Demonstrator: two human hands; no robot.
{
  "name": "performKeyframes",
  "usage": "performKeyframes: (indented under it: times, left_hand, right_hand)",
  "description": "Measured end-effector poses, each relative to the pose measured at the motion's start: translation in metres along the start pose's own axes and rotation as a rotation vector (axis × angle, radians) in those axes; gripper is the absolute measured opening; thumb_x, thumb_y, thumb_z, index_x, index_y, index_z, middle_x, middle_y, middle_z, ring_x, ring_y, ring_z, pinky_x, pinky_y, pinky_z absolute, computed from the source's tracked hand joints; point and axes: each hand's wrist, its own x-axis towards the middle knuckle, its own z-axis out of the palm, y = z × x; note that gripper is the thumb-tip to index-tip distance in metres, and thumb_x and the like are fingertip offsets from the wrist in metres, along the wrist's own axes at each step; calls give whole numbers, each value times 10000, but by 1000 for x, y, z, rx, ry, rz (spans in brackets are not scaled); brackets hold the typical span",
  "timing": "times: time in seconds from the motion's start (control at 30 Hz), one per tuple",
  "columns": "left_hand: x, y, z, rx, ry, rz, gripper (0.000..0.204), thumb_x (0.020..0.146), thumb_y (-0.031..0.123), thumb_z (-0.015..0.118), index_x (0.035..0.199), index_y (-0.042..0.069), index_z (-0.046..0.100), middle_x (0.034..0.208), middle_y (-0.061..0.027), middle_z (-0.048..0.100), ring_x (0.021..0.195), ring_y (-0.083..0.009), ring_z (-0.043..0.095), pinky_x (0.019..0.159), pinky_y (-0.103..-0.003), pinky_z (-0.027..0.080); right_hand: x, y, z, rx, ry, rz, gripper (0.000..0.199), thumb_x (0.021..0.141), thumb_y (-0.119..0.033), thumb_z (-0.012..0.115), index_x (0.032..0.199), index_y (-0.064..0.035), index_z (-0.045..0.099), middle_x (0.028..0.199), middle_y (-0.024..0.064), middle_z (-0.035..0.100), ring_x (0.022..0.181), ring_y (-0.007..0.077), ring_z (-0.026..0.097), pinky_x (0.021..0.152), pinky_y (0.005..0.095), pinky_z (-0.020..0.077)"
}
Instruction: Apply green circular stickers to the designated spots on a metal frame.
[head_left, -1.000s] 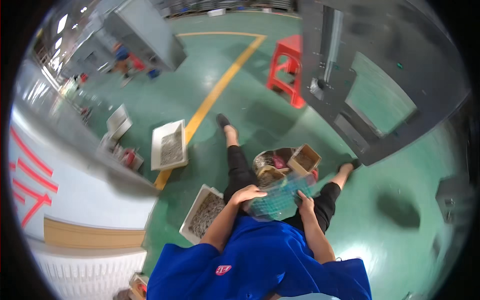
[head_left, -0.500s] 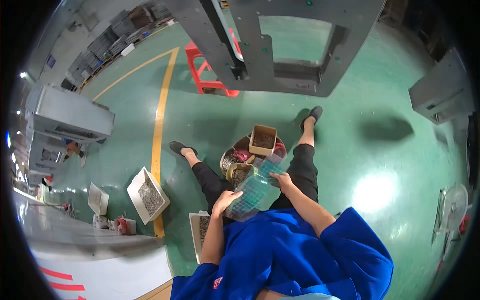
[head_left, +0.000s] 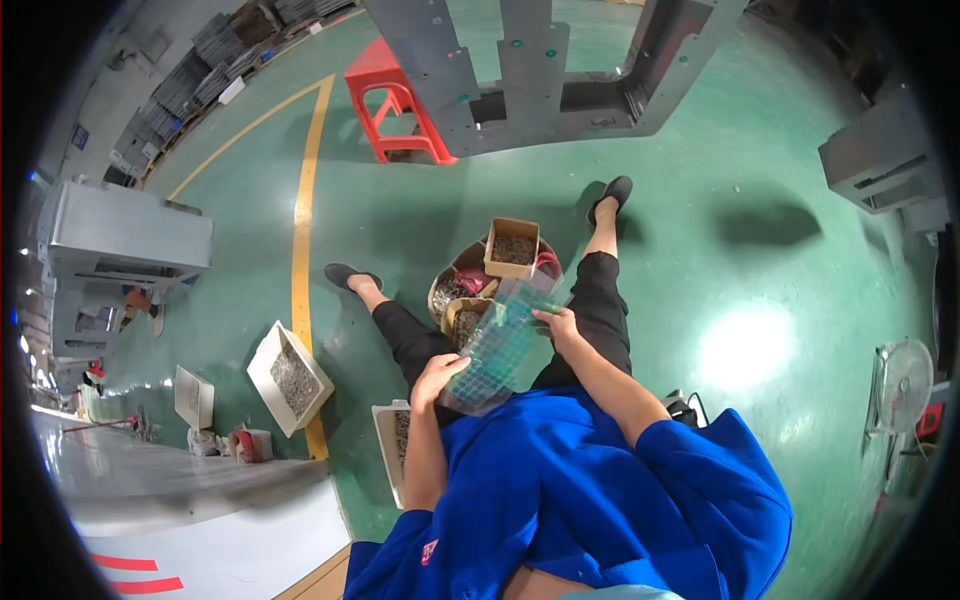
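Note:
A see-through sheet (head_left: 497,352) covered with rows of green round dots is held slantwise above my lap. My left hand (head_left: 440,380) grips its near left edge, the thumb on top. On the far right side, my right hand (head_left: 558,327) pinches the sheet's edge. Just beyond it, between my feet, stands a wide tub (head_left: 447,266) with small metal parts and a red bag. A cardboard box (head_left: 509,269) of small dark parts sits on the tub, and a yellowish container (head_left: 449,320) is partly hidden by the sheet.
Ahead hangs or stands a grey metal cabinet (head_left: 535,128), with a red stool (head_left: 374,68) beside it. White bins of small parts (head_left: 318,402) (head_left: 386,447) lie to my left. A fan (head_left: 903,388) is at the right, and grey cabinets (head_left: 135,232) stand far left.
The view has shifted, so the floor, tub and bins sit higher and further left. Both hands keep hold of the dotted sheet, whose slant has become slightly steeper.

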Motion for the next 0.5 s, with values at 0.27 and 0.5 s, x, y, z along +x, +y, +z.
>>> performKeyframes:
  times: [0.27,0.5]
  left_hand:
    - [-15,-11,-19,-149,51,82,211,837,151,636,982,-3,624,858,-5,619,792,-86,556,746,-217,426]
    - [-16,-11,-20,-73,-107,31,290,789,247,679,956,11,663,810,21,602,723,-62,513,613,-220,396]
  right_hand:
    - [2,-6,-2,31,-14,67,195,766,-44,675,960,-48,665,848,44,661,706,179,626,627,298,481]
    - [3,-4,-7,52,25,46,226,767,-11,664,988,-16,620,887,69,631,750,221,618,625,324,501]
